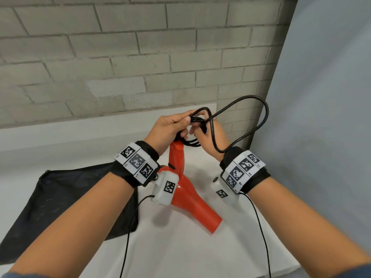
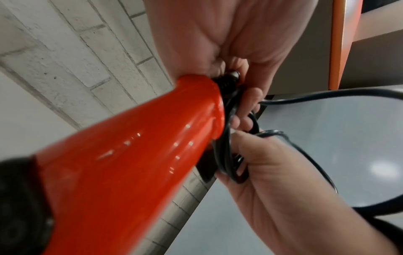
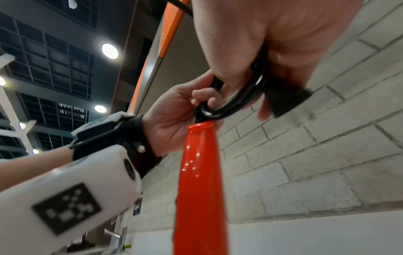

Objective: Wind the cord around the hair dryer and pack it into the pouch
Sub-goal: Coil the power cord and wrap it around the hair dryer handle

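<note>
While my left hand (image 1: 170,128) curls around the gathered loops of the cord (image 1: 249,125), the red hair dryer (image 1: 192,199) hangs below that grip over the tabletop (image 1: 180,253); my right hand (image 1: 208,137) pinches the cord just beside it. Left of the dryer lies the black pouch (image 1: 60,197).

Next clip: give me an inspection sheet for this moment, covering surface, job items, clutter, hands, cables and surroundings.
Surface: white table, bare where visible.
Job's things: red hair dryer held handle-up, nozzle down near the table; its black cord partly gathered into coils at the handle end, one big loop free; black pouch flat on the table to the left, nothing in it yet.
Clutter: nothing seen.
Grippers: left hand grips the coils at the handle end; right hand holds the coils and the plug.
Cables: thin black leads hang from both wrist cameras.
Surroundings: grey brick wall behind, blue-grey panel at right.
</note>
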The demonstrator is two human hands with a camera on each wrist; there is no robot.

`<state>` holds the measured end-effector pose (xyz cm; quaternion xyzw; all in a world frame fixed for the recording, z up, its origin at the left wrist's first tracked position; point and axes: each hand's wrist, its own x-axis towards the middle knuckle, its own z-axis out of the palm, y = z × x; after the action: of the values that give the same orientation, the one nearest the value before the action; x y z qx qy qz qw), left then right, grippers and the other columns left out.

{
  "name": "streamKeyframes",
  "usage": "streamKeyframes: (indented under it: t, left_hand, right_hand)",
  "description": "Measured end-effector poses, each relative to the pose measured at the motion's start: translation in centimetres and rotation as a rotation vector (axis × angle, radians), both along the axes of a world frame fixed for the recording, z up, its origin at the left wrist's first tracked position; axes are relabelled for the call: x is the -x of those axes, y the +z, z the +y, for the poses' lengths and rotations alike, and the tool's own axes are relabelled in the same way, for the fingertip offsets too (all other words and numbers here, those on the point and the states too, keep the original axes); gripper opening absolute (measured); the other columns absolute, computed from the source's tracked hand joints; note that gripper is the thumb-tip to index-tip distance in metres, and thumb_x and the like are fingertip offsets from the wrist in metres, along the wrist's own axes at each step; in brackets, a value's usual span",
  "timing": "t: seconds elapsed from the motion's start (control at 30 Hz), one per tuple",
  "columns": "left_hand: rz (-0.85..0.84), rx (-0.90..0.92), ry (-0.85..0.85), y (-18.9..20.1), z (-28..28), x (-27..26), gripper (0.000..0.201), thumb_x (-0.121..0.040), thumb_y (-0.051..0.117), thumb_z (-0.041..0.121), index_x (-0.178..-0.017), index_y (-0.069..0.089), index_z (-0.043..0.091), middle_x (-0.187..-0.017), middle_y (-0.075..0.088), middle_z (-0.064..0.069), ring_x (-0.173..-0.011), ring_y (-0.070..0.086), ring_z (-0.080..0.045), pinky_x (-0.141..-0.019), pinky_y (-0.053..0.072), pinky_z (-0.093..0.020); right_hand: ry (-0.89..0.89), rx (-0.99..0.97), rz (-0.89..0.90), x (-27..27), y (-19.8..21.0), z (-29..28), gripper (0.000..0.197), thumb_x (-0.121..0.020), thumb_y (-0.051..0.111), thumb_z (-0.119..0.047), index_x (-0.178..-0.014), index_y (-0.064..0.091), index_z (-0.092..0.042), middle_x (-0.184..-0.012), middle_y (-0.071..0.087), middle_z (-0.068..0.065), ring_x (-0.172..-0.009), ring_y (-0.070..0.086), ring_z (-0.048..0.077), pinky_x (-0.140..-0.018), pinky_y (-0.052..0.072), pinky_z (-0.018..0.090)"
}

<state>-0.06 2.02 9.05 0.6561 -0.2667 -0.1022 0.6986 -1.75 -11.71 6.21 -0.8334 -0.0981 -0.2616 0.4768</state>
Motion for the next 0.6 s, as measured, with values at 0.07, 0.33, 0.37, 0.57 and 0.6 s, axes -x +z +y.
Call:
streamKeyframes:
  t: [0.07,0.33,0.37,0.57,0.6]
  left_hand:
    - [0.026,0.015,0.017,0.0,0.5,-0.5,0.031,-0.093,0.043,0.007,-0.119,0.054,0.017,-0.084,0.066,-0.004,-0.048,0.04,-0.003,-0.056,0.047,-0.017]
    - [0.094,0.063,0.015,-0.1,1.0,-1.9,0.028,-0.092,0.044,0.006,-0.112,0.059,0.018,-0.08,0.071,0.001,-0.046,0.039,-0.004,-0.054,0.046,-0.017]
    - [0.109,0.081,0.021,-0.1,1.0,-2.0,0.028,-0.092,0.044,0.006,-0.113,0.058,0.018,-0.078,0.072,0.002,-0.046,0.039,-0.004,-0.054,0.046,-0.016]
    - [0.146,0.063,-0.039,0.4,1.1,-1.8,0.022,-0.093,0.039,0.006,-0.098,0.06,0.011,-0.073,0.072,0.005,-0.042,0.039,-0.003,-0.05,0.044,-0.016]
    - [0.143,0.058,-0.048,0.5,1.2,-1.7,0.021,-0.093,0.039,0.005,-0.094,0.059,0.011,-0.073,0.072,0.005,-0.043,0.039,-0.003,-0.05,0.045,-0.016]
  right_hand:
    - [0.125,0.139,0.044,-0.1,-0.7,-1.0,0.018,-0.089,0.043,-0.019,-0.104,0.051,-0.012,-0.077,0.057,-0.004,-0.064,0.052,0.005,-0.062,0.042,0.015]
    - [0.039,0.826,0.904,0.4,-5.1,-5.9,0.027,-0.098,0.034,-0.017,-0.108,0.058,-0.009,-0.119,0.058,0.017,-0.109,0.054,0.03,-0.085,0.041,0.029]
    - [0.018,0.895,0.973,0.4,-5.7,-6.1,0.03,-0.097,0.035,-0.017,-0.117,0.055,-0.006,-0.127,0.055,0.017,-0.11,0.053,0.029,-0.091,0.04,0.029]
    - [-0.041,0.544,0.557,-0.5,-5.0,-4.1,0.052,-0.086,0.057,-0.03,-0.134,0.038,-0.022,-0.125,0.057,0.008,-0.113,0.054,0.024,-0.097,0.044,0.036]
    - [0.034,0.413,0.448,-0.7,-4.2,-3.1,0.052,-0.086,0.058,-0.028,-0.134,0.039,-0.021,-0.126,0.057,0.007,-0.114,0.054,0.021,-0.098,0.043,0.033]
